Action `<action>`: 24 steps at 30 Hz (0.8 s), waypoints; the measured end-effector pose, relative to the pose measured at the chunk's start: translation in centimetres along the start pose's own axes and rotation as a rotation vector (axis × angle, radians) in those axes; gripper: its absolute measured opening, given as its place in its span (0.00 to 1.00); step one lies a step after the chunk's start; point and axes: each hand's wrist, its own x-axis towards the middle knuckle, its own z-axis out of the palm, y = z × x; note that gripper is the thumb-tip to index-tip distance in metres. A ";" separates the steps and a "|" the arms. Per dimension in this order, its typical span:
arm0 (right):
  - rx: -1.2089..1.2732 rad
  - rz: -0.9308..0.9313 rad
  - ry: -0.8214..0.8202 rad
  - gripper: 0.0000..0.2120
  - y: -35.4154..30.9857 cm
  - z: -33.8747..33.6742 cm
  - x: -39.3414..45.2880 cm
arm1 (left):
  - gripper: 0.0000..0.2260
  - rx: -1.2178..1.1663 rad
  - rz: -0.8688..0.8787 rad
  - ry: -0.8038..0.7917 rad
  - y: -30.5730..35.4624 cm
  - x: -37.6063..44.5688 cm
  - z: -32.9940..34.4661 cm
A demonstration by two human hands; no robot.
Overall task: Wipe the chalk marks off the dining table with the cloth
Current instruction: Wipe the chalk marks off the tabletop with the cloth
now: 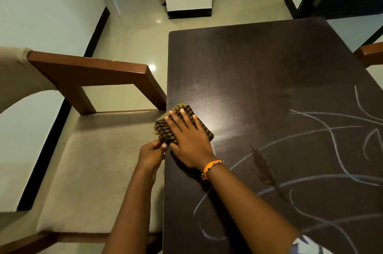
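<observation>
Right hand (187,139) presses flat on the cloth (182,124) at the table (259,63) left edge, frame centre; left hand (152,153) pinches its corner. Chalk marks (310,170) at lower right remain; approx. half is wiped.

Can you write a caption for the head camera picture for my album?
Right hand presses a checked cloth flat on the dark table, chalk marks still waiting.
</observation>
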 end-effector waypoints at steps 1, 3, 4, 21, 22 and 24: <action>0.003 -0.022 0.007 0.32 1.2 -0.5 -0.1 | 0.15 0.006 -0.009 -0.010 0.1 0.1 -0.2; -0.017 0.011 0.046 0.32 4.6 -2.0 -0.5 | 0.14 0.003 0.014 -0.014 0.5 0.6 -0.5; -0.048 0.066 0.071 0.32 6.9 -3.0 -0.7 | 0.13 0.000 0.038 -0.007 0.8 0.9 -0.6; -0.068 0.095 0.091 0.30 1.5 0.1 11.7 | 0.11 0.006 -0.012 -0.024 1.3 4.6 0.2; -0.070 0.034 0.070 0.29 2.4 -0.4 11.7 | 0.12 0.035 -0.014 -0.047 1.4 4.6 0.2; -0.079 -0.025 0.074 0.29 5.9 -2.2 11.4 | 0.13 0.072 -0.001 -0.081 1.4 4.8 -0.1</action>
